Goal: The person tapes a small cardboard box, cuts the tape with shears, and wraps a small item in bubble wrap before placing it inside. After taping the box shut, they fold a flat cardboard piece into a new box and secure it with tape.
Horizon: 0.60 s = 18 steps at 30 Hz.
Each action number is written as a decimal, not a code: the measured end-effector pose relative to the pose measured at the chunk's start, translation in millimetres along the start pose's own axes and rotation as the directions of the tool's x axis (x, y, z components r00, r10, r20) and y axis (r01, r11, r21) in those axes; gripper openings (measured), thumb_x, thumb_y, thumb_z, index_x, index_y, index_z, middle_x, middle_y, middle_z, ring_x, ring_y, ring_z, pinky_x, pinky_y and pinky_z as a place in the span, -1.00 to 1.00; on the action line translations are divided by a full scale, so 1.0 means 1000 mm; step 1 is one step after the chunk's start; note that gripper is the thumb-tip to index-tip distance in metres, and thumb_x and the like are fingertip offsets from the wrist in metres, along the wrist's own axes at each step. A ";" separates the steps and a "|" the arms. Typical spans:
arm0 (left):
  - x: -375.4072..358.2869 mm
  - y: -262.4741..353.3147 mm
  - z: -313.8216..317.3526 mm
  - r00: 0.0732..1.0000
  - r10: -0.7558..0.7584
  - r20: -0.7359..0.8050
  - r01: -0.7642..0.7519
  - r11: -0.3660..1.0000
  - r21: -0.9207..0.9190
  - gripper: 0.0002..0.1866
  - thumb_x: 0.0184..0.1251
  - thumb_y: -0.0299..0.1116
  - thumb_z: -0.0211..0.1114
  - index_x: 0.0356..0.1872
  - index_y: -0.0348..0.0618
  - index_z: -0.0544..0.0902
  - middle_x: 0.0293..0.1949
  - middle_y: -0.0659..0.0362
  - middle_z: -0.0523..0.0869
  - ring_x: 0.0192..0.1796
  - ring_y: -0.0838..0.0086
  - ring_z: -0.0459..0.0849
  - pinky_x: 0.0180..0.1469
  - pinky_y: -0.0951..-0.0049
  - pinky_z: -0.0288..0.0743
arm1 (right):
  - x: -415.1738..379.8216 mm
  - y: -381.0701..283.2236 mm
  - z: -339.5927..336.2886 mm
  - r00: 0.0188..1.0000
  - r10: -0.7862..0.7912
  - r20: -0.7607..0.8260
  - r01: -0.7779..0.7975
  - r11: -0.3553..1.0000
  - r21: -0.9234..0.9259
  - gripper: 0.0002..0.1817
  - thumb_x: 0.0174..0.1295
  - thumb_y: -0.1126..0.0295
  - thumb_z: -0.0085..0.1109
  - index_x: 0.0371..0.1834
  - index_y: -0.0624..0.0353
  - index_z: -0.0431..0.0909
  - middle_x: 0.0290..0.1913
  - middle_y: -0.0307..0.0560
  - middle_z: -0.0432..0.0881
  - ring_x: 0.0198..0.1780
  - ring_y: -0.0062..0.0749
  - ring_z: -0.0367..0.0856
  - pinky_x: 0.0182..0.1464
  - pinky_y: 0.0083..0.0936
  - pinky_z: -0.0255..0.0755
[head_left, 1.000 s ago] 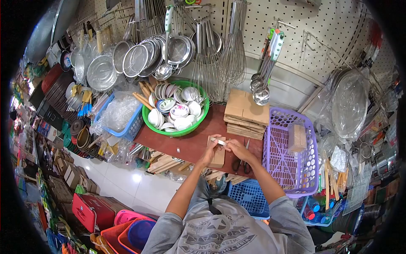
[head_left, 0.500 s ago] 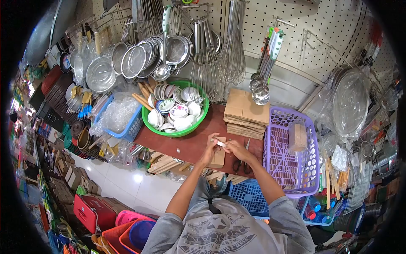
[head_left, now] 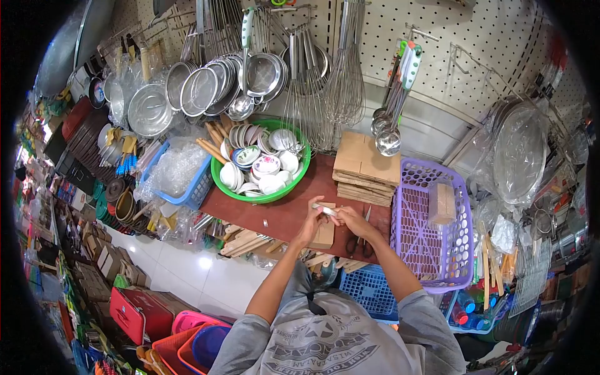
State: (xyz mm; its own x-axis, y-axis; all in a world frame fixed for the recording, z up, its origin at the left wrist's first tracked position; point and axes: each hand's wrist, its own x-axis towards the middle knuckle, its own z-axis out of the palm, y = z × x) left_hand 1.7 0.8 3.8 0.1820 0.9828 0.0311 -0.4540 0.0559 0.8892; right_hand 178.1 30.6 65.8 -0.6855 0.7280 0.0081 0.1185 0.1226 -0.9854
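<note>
Over the near edge of the brown tabletop [head_left: 287,219], both my hands close on a small white object [head_left: 325,210], too small to name for certain. My left hand [head_left: 311,222] grips its left end with bent fingers. At its right end my right hand [head_left: 351,221] pinches it. Beneath them lies a small piece of brown cardboard [head_left: 324,237], partly covered by my hands. Dark-handled scissors [head_left: 360,242] rest just right of the cardboard, blades pointing away from me.
A green basin [head_left: 267,198] heaped with small bowls stands at the back left, near a blue basket [head_left: 190,195] of bubble wrap. Flat cardboard boxes [head_left: 365,159] are stacked behind my hands. On the right sits a purple basket [head_left: 431,275]. Whisks [head_left: 345,81] and ladles [head_left: 387,141] hang above.
The white object has tilted slightly between my hands, and my fingers have shifted a little around it. The surrounding things stay in place; the view has moved slightly.
</note>
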 end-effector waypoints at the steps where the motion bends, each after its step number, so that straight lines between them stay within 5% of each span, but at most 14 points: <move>1: -0.002 0.004 -0.001 0.999 -0.005 0.046 0.008 0.998 -0.059 -0.47 0.56 0.06 -0.10 0.38 0.02 0.22 -0.05 0.18 0.56 -0.11 0.50 0.48 0.05 0.43 0.39 | -0.001 -0.004 0.001 1.000 -0.003 0.009 0.003 1.000 0.019 -0.68 0.34 0.26 -0.17 -0.57 0.15 0.31 -0.57 -0.36 0.24 -0.48 -0.61 0.19 -0.40 -0.55 0.07; 5: -0.003 0.012 -0.003 0.991 -0.018 0.131 0.045 0.978 -0.206 -0.39 0.47 0.15 0.00 0.37 0.02 0.26 -0.08 0.20 0.57 -0.10 0.50 0.52 -0.01 0.43 0.39 | 0.000 -0.005 0.005 1.000 -0.030 -0.005 0.030 0.999 0.013 -0.65 0.35 0.25 -0.18 -0.60 0.14 0.28 -0.59 -0.35 0.23 -0.49 -0.60 0.20 -0.43 -0.51 0.08; 11: 0.005 -0.011 -0.004 0.999 0.017 -0.040 -0.014 0.996 0.087 -0.37 0.46 0.12 0.00 0.34 -0.13 0.28 -0.09 0.07 0.61 -0.18 0.33 0.64 -0.03 0.26 0.50 | 0.000 0.010 -0.003 1.000 0.011 -0.004 -0.011 0.998 -0.069 -0.63 0.35 0.22 -0.25 -0.57 0.17 0.35 -0.54 -0.32 0.25 -0.42 -0.56 0.21 -0.30 -0.55 0.13; 18: 0.001 -0.003 -0.012 0.995 0.009 0.095 0.014 0.972 -0.234 -0.37 0.47 0.12 -0.02 0.34 -0.15 0.28 -0.03 0.05 0.61 -0.05 0.28 0.65 0.05 0.23 0.51 | -0.002 -0.011 0.007 0.998 -0.067 0.017 0.066 0.998 0.017 -0.63 0.36 0.22 -0.21 -0.58 0.18 0.31 -0.55 -0.28 0.29 -0.40 -0.54 0.27 -0.28 -0.52 0.16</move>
State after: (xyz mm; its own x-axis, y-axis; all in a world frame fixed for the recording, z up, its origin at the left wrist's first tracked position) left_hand -6.7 3.7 -4.3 0.2602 0.9620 0.0825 -0.6427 0.1088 0.7584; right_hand 173.4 23.3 75.7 -0.7037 0.7070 0.0709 0.0603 0.1589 -0.9855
